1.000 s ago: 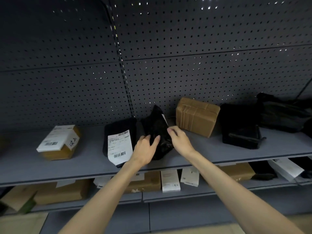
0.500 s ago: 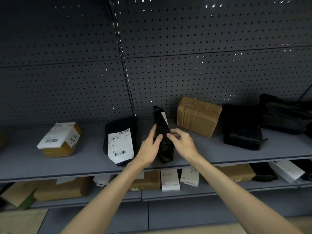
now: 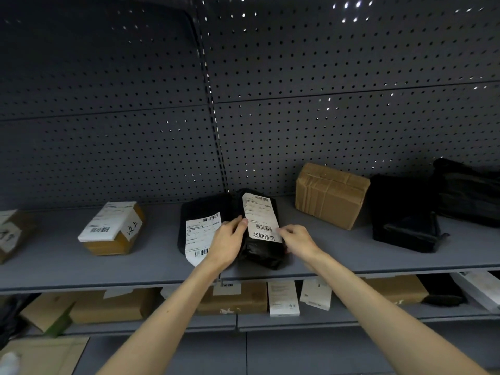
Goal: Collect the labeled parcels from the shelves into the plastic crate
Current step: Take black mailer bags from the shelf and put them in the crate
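A black plastic parcel [image 3: 259, 250] with a white barcode label facing up lies on the grey shelf [image 3: 351, 255] in front of me. My left hand [image 3: 228, 243] holds its left edge, thumb on the label's rim. My right hand [image 3: 296, 240] touches its right edge near the label's corner. Beside it on the left lies another black parcel [image 3: 201, 212] with a white label. A cardboard box with a white label [image 3: 113, 228] sits further left. No plastic crate is in view.
A plain taped cardboard box [image 3: 331, 194] and black bags [image 3: 405, 217] stand to the right on the same shelf. A pegboard wall [image 3: 297, 104] backs the shelf. The lower shelf [image 3: 324, 320] holds several boxes and white packets.
The black parcel was turned from standing on edge to lying flat with its label up. Both hands stayed at its sides.
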{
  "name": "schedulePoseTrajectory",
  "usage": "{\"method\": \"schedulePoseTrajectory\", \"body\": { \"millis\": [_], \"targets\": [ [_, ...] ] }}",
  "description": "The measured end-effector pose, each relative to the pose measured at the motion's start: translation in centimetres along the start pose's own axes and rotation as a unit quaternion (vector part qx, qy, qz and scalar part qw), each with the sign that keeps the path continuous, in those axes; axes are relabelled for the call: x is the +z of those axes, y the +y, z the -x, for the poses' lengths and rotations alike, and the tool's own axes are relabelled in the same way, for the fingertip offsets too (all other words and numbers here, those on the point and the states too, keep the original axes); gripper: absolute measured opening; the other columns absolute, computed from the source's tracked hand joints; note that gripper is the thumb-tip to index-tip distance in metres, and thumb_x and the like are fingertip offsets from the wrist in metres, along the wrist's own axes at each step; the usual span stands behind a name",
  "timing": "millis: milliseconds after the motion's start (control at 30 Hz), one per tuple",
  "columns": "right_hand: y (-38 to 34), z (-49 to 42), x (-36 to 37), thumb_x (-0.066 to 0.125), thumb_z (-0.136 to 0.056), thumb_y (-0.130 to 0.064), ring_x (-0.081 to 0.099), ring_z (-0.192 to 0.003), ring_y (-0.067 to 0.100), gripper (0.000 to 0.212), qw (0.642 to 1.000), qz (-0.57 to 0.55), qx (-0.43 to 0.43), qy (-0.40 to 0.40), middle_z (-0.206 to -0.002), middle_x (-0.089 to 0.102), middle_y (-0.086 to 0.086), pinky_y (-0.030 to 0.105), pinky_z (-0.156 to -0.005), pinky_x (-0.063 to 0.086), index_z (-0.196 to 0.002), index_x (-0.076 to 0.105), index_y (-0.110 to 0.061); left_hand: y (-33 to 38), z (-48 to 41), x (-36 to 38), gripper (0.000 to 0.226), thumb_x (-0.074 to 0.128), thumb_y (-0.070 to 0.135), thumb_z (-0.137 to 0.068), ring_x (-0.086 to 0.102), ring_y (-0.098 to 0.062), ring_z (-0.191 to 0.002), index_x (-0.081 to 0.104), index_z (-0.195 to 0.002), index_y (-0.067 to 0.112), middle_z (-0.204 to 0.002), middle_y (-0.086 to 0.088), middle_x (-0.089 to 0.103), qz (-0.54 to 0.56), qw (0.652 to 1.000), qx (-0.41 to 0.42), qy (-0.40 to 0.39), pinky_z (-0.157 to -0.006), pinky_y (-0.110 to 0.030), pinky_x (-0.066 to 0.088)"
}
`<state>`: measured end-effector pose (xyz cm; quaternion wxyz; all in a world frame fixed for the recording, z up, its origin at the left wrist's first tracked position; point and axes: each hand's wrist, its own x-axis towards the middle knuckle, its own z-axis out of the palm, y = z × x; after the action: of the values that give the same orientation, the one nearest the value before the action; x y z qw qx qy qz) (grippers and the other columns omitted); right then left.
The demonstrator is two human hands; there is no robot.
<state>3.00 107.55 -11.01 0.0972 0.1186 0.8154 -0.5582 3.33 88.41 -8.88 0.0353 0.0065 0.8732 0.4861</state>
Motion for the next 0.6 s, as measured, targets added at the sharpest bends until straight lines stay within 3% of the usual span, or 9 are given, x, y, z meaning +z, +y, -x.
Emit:
{"method": "schedulePoseTrajectory", "body": {
  "millis": [133,300,400,500,600],
  "targets": [
    [0.4,0.5,-1.0,0.059,-0.097,-0.026,0.065,-0.091,0.017,0.019,1.0,0.004,-0.013,0.023,-0.096,0.07,0.001,0.032,-0.079,0.051,-0.104,0.069,-0.012,0.1,-0.2,1.3,0.049,0.047,0.035,-0.107,0.05,-0.022,-0.134,0.046,-0.151,0.014,-0.148,-0.008,0.049,-0.013,0.999,-0.021,-0.021,-0.101,-0.02,0.037],
    [1.3,1.0,-2.4,0.061,-0.097,-0.021,0.064,-0.09,0.012,0.011,0.999,0.019,-0.014,0.03,-0.096,0.068,-0.001,0.02,-0.073,0.045,-0.105,0.065,-0.015,-0.2,-0.3,2.9,0.034,0.047,0.021,-0.107,0.055,-0.009,-0.101,0.061,-0.136,0.01,-0.127,-0.001,0.062,-0.036,0.997,-0.012,-0.073,-0.07,-0.001,0.038],
    [1.6,0.8,-2.4,0.061,-0.097,-0.023,0.065,-0.096,0.015,0.018,0.999,0.024,-0.016,0.028,-0.099,0.07,0.002,0.02,-0.074,0.045,-0.109,0.068,-0.011,-0.4,-0.2,3.3,0.034,0.046,0.02,-0.108,0.053,-0.009,-0.101,0.061,-0.135,0.007,-0.117,0.003,0.06,-0.028,0.997,-0.015,-0.07,-0.069,0.0,0.036],
    [1.6,0.7,-2.1,0.06,-0.098,-0.023,0.063,-0.093,0.012,0.023,0.999,0.029,-0.028,0.029,-0.106,0.071,0.003,0.01,-0.061,0.041,-0.114,0.068,-0.009,-0.4,-0.1,3.3,0.035,0.046,0.022,-0.108,0.057,-0.006,-0.105,0.058,-0.139,0.012,-0.127,0.002,0.066,0.002,0.998,-0.029,-0.062,-0.07,0.001,0.039],
    [1.2,0.7,-1.9,0.061,-0.097,-0.021,0.064,-0.097,0.014,0.024,0.999,0.01,-0.045,0.024,-0.113,0.07,0.004,0.011,-0.064,0.043,-0.119,0.063,-0.01,-0.2,0.0,3.0,0.036,0.047,0.02,-0.107,0.062,-0.008,-0.112,0.055,-0.143,0.018,-0.123,0.009,0.066,0.043,0.998,-0.023,-0.035,-0.079,-0.002,0.043]
  ]
}}
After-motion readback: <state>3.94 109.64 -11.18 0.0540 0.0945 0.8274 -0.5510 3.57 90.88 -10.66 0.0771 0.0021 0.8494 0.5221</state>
